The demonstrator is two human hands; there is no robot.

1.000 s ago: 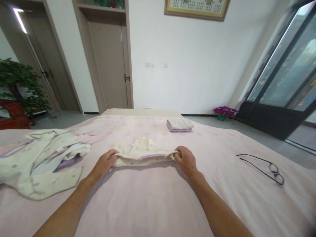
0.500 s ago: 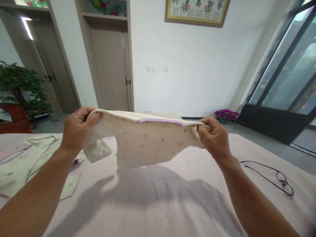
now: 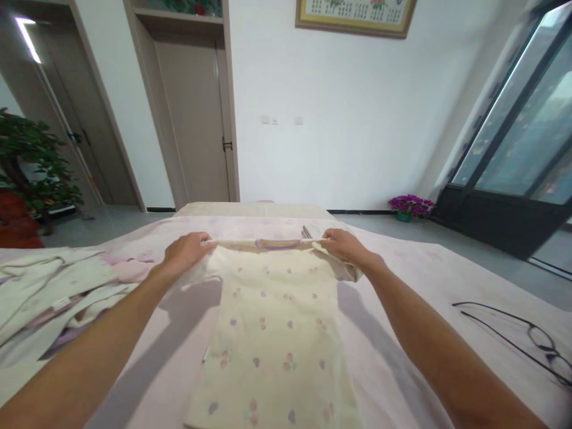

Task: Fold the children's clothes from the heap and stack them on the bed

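pink sheet separates glasses, shirt; left hand, right hand grip shoulder edges

I find the shirt matt, soft-looking printed cloth; the cover beneath, smooth matt fabric. I record a smooth, matt wall and a faintly glossy floor. The glasses frame looks smooth; metal or plastic, I cannot tell.

Rm bg: door, plant, pic on wht wall
Blk specs at R, unfolded; purple flwrs in grn pot on floor nr glass panel.
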